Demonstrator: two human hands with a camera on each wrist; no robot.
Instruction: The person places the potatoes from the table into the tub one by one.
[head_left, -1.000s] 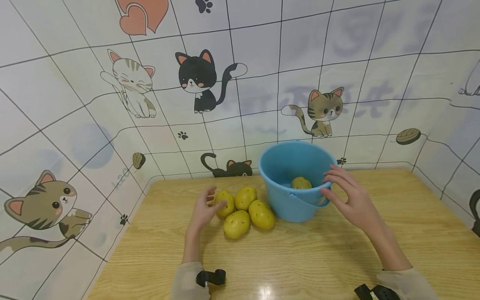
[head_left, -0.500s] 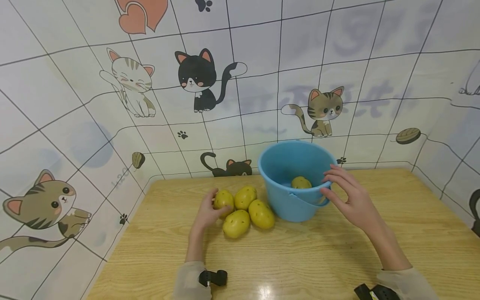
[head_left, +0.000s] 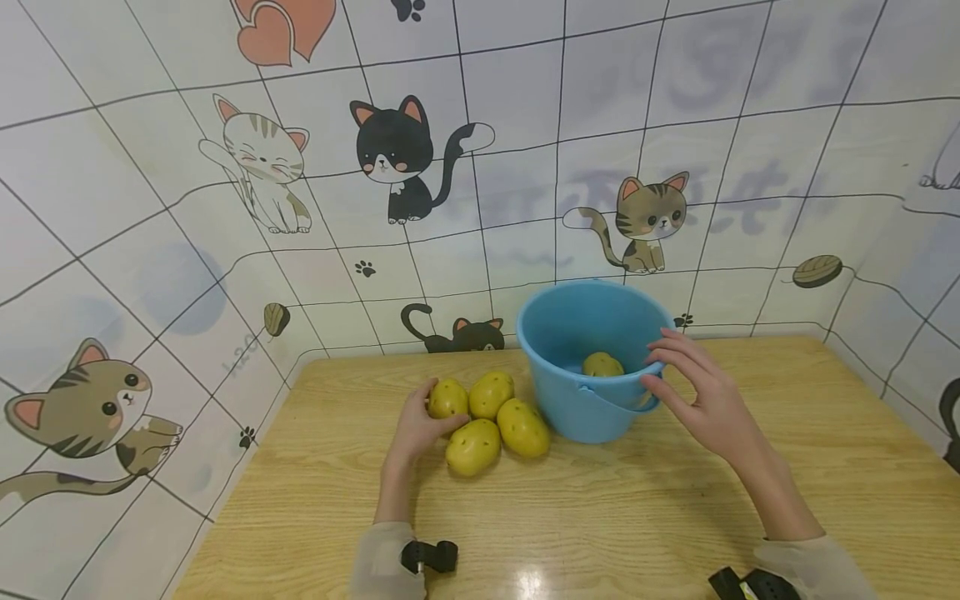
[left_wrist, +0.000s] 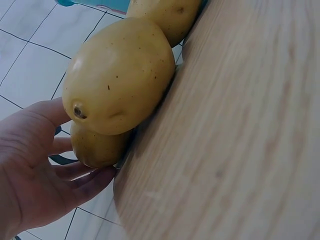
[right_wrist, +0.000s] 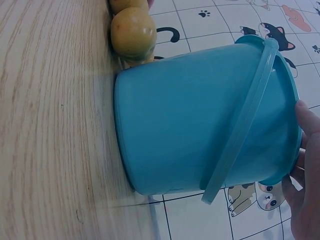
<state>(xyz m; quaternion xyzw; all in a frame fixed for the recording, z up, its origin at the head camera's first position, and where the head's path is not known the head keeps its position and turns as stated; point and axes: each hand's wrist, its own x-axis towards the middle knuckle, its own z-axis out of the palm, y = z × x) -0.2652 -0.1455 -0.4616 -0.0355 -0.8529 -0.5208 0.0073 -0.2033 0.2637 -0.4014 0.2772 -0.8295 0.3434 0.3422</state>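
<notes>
Left potato (head_left: 447,398): on the wooden table (head_left: 585,517), left of centre in the head view, lying at the cluster's left edge. Long axis seems to run up and down the frame; the thumb covers the lower end, so not certain.

Left hand (head_left: 418,425) comes from the lower edge and is curled narrow about this potato: fingers on its left and far side, thumb across the near end. The potato lies to the upper right of the palm; this hand is by far the nearer one.

Packed close: back potato (head_left: 492,395) to its right, front potato (head_left: 474,448) below, right potato (head_left: 523,429) beyond. In the left wrist view the front potato partly masks the gripped one.

Further right, blue bucket (head_left: 588,417), upright, one more potato (head_left: 602,365) inside. Back and right potatoes sit between gripped potato and bucket. Right hand (head_left: 701,396) pinches the bucket's right rim, thumb outside, fingers over. Handle (right_wrist: 245,125) hangs down the near side.

Cat-printed wall (head_left: 517,67) behind.
</notes>
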